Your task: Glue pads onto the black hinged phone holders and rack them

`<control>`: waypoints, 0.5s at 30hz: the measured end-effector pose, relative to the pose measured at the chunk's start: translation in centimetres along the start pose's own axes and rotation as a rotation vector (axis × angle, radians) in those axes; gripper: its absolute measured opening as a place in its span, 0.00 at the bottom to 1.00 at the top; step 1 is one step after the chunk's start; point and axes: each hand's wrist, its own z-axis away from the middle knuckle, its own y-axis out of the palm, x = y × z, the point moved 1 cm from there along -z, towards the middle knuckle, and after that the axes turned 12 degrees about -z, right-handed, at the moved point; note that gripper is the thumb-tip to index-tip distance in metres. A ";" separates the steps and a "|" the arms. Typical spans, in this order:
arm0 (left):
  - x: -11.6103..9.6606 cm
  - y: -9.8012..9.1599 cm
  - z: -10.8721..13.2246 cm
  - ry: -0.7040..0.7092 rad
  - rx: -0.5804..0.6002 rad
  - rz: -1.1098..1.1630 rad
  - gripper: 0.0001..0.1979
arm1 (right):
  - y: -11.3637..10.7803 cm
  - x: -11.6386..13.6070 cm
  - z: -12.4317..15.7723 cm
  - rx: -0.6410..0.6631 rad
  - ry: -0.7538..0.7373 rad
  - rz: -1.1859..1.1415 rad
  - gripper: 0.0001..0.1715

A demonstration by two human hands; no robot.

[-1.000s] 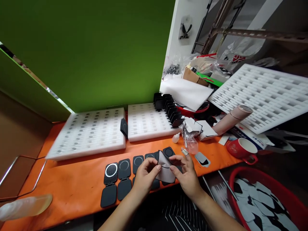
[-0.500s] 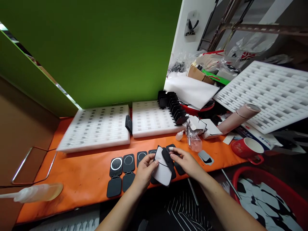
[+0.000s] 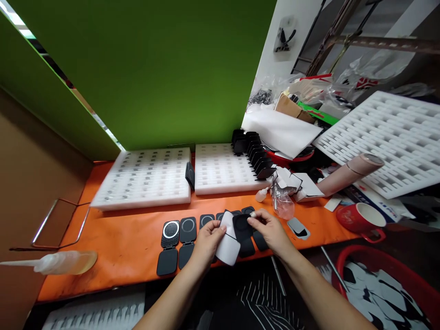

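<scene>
My left hand (image 3: 207, 240) pinches a white sheet with a dark line across it (image 3: 228, 245), held tilted above the table's front edge. Just right of it, my right hand (image 3: 266, 227) grips a thin black piece (image 3: 242, 227) by its upper right corner. The white sheet and the black piece hang side by side, their near edges close together. Under and behind both hands runs a row of black hinged pads; the leftmost pad (image 3: 170, 233) shows a white ring on a textured face, and its neighbour (image 3: 188, 229) has a grey ring.
White foam racks (image 3: 147, 183) stand at the back of the orange table (image 3: 130, 238), one holding upright black parts (image 3: 259, 160). A liquid bottle (image 3: 65, 262) lies left. Right are a small bottle (image 3: 261, 195), a grey-white piece (image 3: 298, 228), a red mug (image 3: 360, 220) and a red basin (image 3: 343, 252).
The black piece has been drawn away from the white sheet to the right and now shows more of its face. The view has shifted slightly.
</scene>
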 end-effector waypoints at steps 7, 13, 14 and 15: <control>0.6 0.0 0.5 0.012 -0.002 -0.005 0.21 | 0.4 -0.4 1.4 0.007 -0.135 0.030 0.30; 0.2 -1.6 2.1 0.249 -0.020 -0.316 0.18 | -0.6 0.4 2.4 -0.024 -0.370 0.230 0.25; 0.3 -3.1 2.3 0.293 -0.082 -0.422 0.19 | -2.3 1.5 1.4 -0.195 -0.495 0.341 0.23; 0.5 -4.9 2.5 0.325 -0.177 -0.560 0.20 | -4.3 2.8 0.1 -0.401 -0.592 0.446 0.23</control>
